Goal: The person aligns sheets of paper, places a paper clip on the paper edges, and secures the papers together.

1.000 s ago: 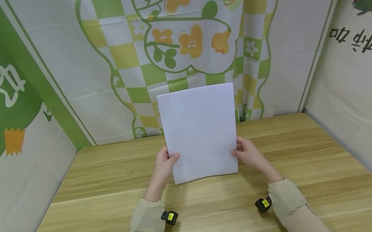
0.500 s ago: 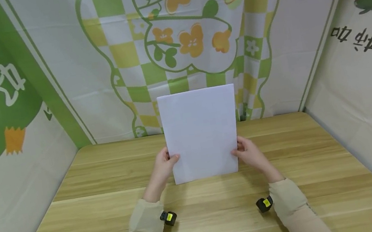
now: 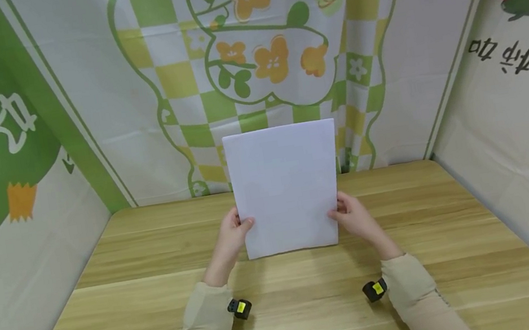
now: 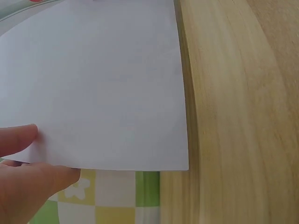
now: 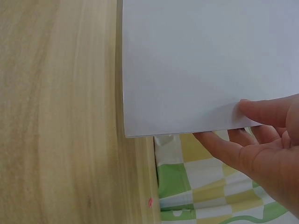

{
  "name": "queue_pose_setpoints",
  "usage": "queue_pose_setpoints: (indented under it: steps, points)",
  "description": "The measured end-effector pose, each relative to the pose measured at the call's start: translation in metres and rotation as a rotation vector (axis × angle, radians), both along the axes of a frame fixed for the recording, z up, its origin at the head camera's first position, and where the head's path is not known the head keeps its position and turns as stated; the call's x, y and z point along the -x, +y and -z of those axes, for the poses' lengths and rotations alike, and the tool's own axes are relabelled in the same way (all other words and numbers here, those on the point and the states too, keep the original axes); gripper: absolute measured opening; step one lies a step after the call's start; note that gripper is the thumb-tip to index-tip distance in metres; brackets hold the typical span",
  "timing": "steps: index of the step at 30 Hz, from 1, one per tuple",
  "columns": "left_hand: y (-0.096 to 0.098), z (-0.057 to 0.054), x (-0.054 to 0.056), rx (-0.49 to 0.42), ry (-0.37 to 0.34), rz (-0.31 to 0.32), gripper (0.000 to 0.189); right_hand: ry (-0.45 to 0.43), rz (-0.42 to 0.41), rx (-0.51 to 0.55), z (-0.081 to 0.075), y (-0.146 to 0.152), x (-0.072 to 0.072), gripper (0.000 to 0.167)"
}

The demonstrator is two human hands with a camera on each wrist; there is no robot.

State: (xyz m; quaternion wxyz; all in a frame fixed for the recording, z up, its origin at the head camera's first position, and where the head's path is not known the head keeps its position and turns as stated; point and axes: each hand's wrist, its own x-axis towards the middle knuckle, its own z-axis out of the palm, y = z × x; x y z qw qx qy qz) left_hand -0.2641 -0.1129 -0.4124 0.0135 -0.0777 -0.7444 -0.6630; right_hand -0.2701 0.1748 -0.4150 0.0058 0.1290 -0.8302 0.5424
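White paper [image 3: 285, 184] stands upright over the far half of the table, its blank face toward me. My left hand [image 3: 231, 231] grips its left edge low down, thumb on the front and fingers behind. On the opposite edge my right hand [image 3: 352, 214] pinches it at about the same height. In the left wrist view the left thumb presses on the face of the paper [image 4: 103, 84]. The right wrist view shows the right thumb on the paper [image 5: 201, 60], with fingertips curling behind its edge.
A wooden table [image 3: 308, 318] spreads beneath both arms. Behind it hangs a checked green and yellow curtain [image 3: 180, 80]. Printed cloth walls close in the left and right sides. Each wrist wears a small black camera, the left camera [image 3: 240, 309] and the right camera [image 3: 374, 290].
The paper's lower edge has risen very slightly and its top leans a touch differently. Both hands keep the same grip in nearly the same place.
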Motion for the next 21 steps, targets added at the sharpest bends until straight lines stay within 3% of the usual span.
queue_pose_setpoints:
  steps: [11, 21]
  points:
    - [0.0, 0.0, 0.0, -0.012, 0.001, 0.011, 0.037, 0.007, -0.02, 0.008, -0.003, 0.001, -0.001, 0.045]
    - [0.0, -0.007, 0.002, -0.039, -0.016, -0.006, 0.036, 0.012, 0.042, 0.055, -0.012, -0.002, -0.001, 0.039]
